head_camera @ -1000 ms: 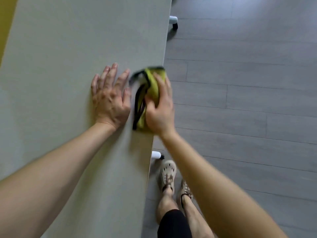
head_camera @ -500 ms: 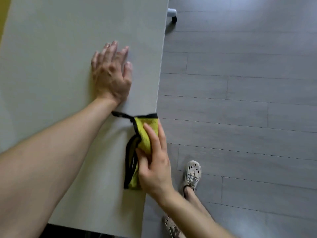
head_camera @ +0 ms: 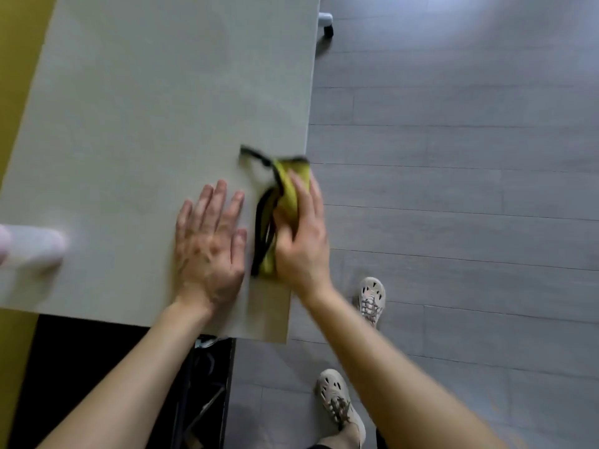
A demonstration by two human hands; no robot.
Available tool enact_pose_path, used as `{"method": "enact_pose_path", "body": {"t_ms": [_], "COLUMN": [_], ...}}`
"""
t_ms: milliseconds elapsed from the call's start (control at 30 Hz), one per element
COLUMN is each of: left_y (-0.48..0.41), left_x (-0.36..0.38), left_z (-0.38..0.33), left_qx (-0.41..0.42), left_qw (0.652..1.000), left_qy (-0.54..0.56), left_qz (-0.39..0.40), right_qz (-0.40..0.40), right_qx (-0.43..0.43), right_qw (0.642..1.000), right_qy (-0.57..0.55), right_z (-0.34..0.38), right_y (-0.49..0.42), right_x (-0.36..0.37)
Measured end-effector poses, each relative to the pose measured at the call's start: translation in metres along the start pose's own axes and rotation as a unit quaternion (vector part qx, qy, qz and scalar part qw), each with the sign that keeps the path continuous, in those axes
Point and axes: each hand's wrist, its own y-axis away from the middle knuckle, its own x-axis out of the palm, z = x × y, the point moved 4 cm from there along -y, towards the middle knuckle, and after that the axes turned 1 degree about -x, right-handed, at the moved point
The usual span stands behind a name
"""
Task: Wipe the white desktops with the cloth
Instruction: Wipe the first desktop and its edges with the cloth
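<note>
Both forearms reach forward over the white bench [head_camera: 136,124]. The left hand [head_camera: 209,246] lies flat, fingers straight. The right hand [head_camera: 301,241] holds the yellow cloth [head_camera: 287,192] at the bench's right edge.

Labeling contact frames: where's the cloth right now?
Head view: the yellow cloth lies on the desktop at its right edge, gripped under the right hand, just right of the flat left hand.

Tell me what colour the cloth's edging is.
Black, bordering the yellow-green cloth; the head view shows it.
</note>
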Motion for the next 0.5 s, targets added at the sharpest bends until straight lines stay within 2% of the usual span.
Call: {"method": "enact_pose_path", "body": {"t_ms": [67,133,367,433,500], "left_y": [-0.003,-0.004,-0.007,-0.007,-0.008], "left_x": [0.003,0.002,0.002,0.003,0.004], "left_z": [0.001,-0.001,-0.002,-0.002,-0.001], "left_qx": [0.0,-0.001,-0.009,-0.01,-0.014], "left_qw": [1.0,1.0,0.999,0.999,0.999], "left_qy": [0.0,0.005,0.009,0.013,0.011], "left_qz": [-0.016,-0.025,-0.044,-0.042,-0.043], "right_qz": [0.032,0.051,0.02,0.015,0.004], "right_qx": [0.016,0.024,0.008,0.018,0.023], "right_qw": [0.999,0.998,0.999,0.999,0.999], "right_qy": [-0.009,-0.002,0.049,0.049,0.035], "right_z": [-0.001,-0.002,0.005,0.0,0.002], "right_y": [0.079,0.092,-0.107,-0.126,-0.102], "right_x": [-0.006,-0.007,0.005,0.004,0.004]}}
